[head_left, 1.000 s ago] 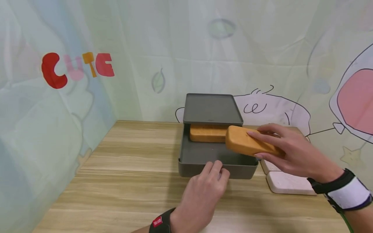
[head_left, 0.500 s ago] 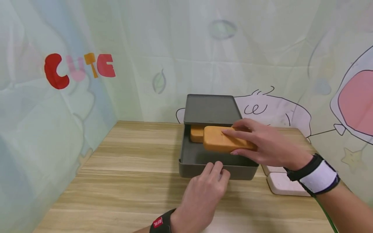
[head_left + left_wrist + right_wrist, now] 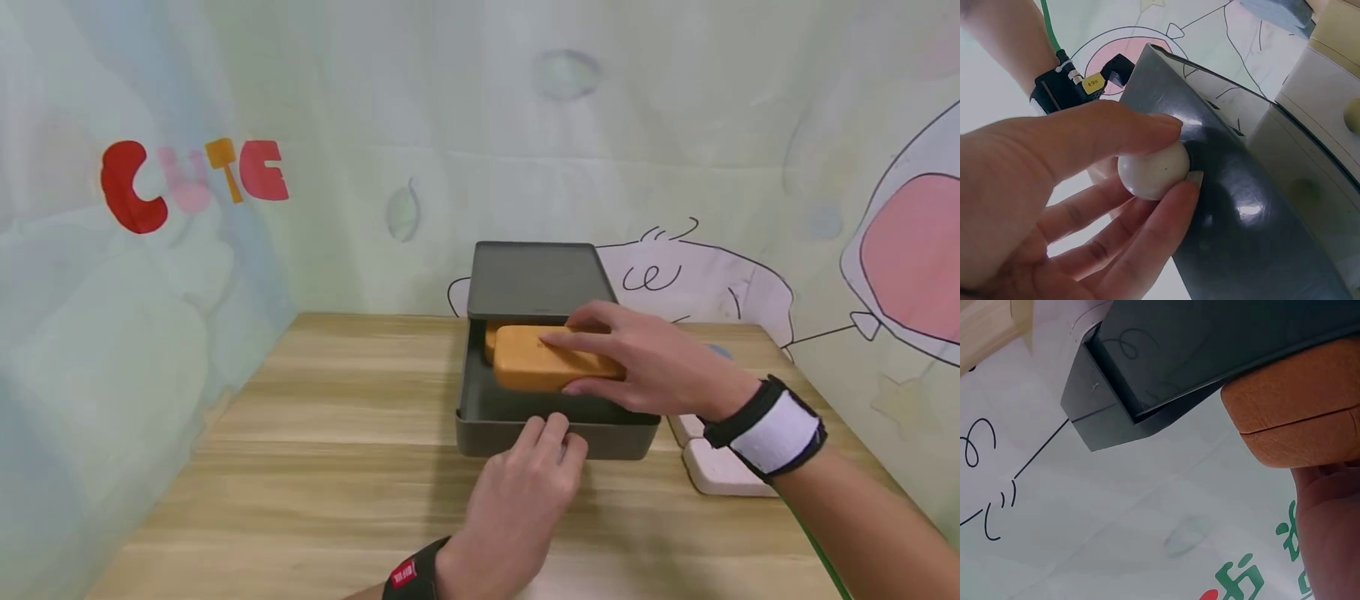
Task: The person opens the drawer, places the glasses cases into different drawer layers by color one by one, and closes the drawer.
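Observation:
My right hand (image 3: 645,358) grips an orange case (image 3: 525,358) with rounded corners, holding it level over the open grey drawer (image 3: 615,442). In the right wrist view a seam runs round the leathery case (image 3: 1297,419), which looks like a glasses case. A second orange case (image 3: 490,342) lies at the back of the drawer, mostly hidden behind the held one. At the drawer's front is my left hand (image 3: 517,500). The left wrist view shows its thumb and fingers pinching a round white knob (image 3: 1154,172) on the dark drawer front.
The drawer sticks out of a grey box (image 3: 540,279) near the back wall. Pale rounded cases (image 3: 723,467) lie on the wooden table (image 3: 337,467) right of the drawer. Something blue (image 3: 720,350) shows behind my right wrist. A printed cloth (image 3: 360,125) hangs behind.
My right hand has carried the orange case leftward from the drawer's right side to above it, covering most of the second case. My left hand has stayed at the drawer front.

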`<state>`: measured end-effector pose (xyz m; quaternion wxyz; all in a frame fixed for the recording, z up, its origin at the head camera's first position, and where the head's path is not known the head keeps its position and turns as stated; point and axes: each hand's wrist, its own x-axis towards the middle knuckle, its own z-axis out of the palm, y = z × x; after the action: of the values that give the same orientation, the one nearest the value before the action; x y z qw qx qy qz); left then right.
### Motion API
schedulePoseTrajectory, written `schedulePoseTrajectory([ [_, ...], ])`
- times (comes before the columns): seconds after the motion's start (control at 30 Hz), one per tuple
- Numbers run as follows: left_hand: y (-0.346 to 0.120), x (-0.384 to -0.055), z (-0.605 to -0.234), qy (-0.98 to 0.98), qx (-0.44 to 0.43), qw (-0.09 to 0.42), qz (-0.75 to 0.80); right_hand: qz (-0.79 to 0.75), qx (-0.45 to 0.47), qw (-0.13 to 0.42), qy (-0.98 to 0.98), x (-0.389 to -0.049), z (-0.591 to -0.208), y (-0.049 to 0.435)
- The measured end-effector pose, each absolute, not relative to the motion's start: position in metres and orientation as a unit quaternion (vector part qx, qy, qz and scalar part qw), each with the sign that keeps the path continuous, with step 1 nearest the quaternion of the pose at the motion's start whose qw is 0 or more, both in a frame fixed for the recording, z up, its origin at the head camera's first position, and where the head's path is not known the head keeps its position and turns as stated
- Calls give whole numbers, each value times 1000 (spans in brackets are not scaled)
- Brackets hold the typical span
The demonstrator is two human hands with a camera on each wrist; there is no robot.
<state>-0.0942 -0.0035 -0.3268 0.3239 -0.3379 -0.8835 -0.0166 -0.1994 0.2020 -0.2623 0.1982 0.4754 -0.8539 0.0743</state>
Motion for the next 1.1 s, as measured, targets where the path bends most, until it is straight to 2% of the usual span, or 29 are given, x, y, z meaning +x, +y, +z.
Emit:
schedulePoseTrajectory([
  [0.57, -3, -96, -330, -879, -342, 331, -23, 55, 460, 116, -879, -209, -272, 185],
  [0.83, -3, -95, -329, -885, -346, 311, -25, 45, 447, 82, -890, -210, -277, 181],
  [1.1, -4, -95, -328, -886, -346, 307, -26, 40, 445, 79, -891, -212, -282, 179],
])
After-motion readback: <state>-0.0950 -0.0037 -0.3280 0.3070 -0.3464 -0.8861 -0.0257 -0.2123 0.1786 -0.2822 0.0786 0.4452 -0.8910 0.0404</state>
